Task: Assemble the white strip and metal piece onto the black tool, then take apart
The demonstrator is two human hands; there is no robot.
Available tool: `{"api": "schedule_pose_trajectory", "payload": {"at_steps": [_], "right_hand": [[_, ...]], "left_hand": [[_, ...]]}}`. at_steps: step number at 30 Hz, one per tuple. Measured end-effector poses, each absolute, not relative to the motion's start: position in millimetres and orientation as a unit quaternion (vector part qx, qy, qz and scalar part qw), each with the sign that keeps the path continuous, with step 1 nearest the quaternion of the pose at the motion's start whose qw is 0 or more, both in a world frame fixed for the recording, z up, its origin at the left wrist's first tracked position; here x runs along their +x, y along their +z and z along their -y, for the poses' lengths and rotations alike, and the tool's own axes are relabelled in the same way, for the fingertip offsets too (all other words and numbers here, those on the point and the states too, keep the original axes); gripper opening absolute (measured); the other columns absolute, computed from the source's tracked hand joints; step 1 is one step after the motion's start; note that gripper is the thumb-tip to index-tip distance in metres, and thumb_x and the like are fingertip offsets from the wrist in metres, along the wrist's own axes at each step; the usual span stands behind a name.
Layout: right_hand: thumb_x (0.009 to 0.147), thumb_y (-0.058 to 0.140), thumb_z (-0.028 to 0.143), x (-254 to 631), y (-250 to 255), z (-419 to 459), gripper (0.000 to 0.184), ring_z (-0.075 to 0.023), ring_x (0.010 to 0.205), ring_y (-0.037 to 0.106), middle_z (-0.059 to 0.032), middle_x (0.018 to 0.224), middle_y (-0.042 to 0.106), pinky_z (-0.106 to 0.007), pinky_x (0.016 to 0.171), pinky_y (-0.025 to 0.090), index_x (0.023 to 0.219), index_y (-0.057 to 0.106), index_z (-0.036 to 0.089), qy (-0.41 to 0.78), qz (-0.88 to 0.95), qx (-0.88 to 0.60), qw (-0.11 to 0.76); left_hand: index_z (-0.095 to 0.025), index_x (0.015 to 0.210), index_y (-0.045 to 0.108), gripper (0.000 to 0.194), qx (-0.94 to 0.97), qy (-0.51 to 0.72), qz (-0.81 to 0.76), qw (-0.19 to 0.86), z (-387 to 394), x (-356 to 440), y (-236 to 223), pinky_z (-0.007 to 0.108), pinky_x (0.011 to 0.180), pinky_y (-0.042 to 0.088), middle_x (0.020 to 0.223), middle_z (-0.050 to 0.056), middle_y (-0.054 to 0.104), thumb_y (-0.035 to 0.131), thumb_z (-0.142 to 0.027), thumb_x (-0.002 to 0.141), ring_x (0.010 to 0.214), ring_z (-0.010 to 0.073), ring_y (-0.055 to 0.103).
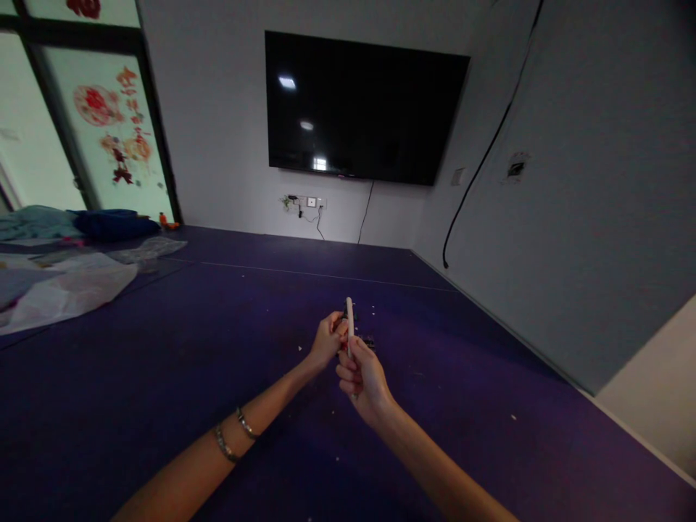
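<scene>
Where the far left is filled by a glass door (157, 130) with red and orange decorations, a pale teal cloth (35, 223) and a dark blue cloth (114, 225) lie bunched near its foot, with a small orange object (163, 219) just beside the blue one. Nearer, crumpled translucent sheeting (81, 290) spreads over the purple surface (217, 377). Next comes the left forearm, wearing two metal bracelets (225, 444); the left hand (329, 337) reaches in with its fingers bent close to a white stick (349, 312), and I cannot tell what they grip. The stick stands nearly upright between the two hands, above the surface, its upper end free. On its right side, the right hand (368, 377) pinches its lower part between thumb and bent fingers. Partly hidden behind that hand is a small dark item (368, 341), too small to identify, with tiny white bits scattered around. Beyond the hands, a black television (364, 109) hangs above some wall sockets (311, 202). Farther right, a black cable (478, 170) dangles along the grey wall (587, 217).
</scene>
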State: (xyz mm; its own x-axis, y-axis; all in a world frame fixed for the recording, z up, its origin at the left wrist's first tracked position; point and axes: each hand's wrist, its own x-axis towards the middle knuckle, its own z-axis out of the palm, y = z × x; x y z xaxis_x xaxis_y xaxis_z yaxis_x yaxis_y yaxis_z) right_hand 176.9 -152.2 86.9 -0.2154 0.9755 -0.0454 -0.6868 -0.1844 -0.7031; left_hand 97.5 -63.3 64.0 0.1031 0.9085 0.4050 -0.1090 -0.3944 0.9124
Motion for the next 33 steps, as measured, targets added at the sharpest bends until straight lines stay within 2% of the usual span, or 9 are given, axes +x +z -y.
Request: {"api": "schedule_pose_trajectory", "payload": {"at_steps": [9,14,21,28,33], "right_hand": [[0.069,0.064,0.033,175,87,149,0.027,-0.0012,0.035,0.013,0.0123,0.045,0.029,-0.014,0.034,0.002,0.079,0.042,0.021,0.732,0.288,-0.248,0.565],[0.07,0.063,0.034,176,82,152,0.026,-0.0012,0.035,0.014,0.0119,0.046,0.03,-0.014,0.035,0.002,0.079,0.042,0.021,0.737,0.29,-0.266,0.55],[0.07,0.063,0.032,177,83,147,0.026,-0.0014,0.034,0.015,0.0118,0.045,0.031,-0.014,0.035,0.002,0.077,0.04,0.021,0.737,0.277,-0.253,0.562],[0.072,0.06,0.027,190,90,145,0.02,-0.0009,0.034,0.013,0.0118,0.044,0.029,-0.014,0.035,0.001,0.079,0.043,0.02,0.754,0.264,-0.237,0.553],[0.073,0.059,0.028,192,85,141,0.019,-0.0014,0.034,0.014,0.0118,0.044,0.028,-0.014,0.035,0.001,0.078,0.042,0.02,0.74,0.251,-0.255,0.57]], "left_hand": [[-0.014,0.076,0.056,0.018,0.607,0.579,-0.333,0.431,60,95,60,0.019,0.052,0.035,0.061,-0.002,0.05,0.055,-0.031,0.07,0.054,0.0085,0.044],[-0.015,0.079,0.054,0.02,0.586,0.578,-0.346,0.45,58,95,57,0.018,0.045,0.029,0.056,-0.006,0.043,0.052,-0.034,0.072,0.045,0.0061,0.034],[-0.015,0.077,0.056,0.017,0.604,0.582,-0.342,0.425,58,99,52,0.019,0.053,0.035,0.063,-0.002,0.049,0.052,-0.031,0.072,0.058,0.0094,0.043],[-0.016,0.075,0.05,0.017,0.587,0.574,-0.362,0.441,58,100,50,0.017,0.043,0.027,0.053,-0.006,0.04,0.049,-0.033,0.076,0.045,0.0062,0.033],[-0.016,0.077,0.05,0.017,0.579,0.571,-0.369,0.451,59,102,47,0.017,0.044,0.029,0.055,-0.006,0.042,0.05,-0.033,0.075,0.045,0.0063,0.037]]}}
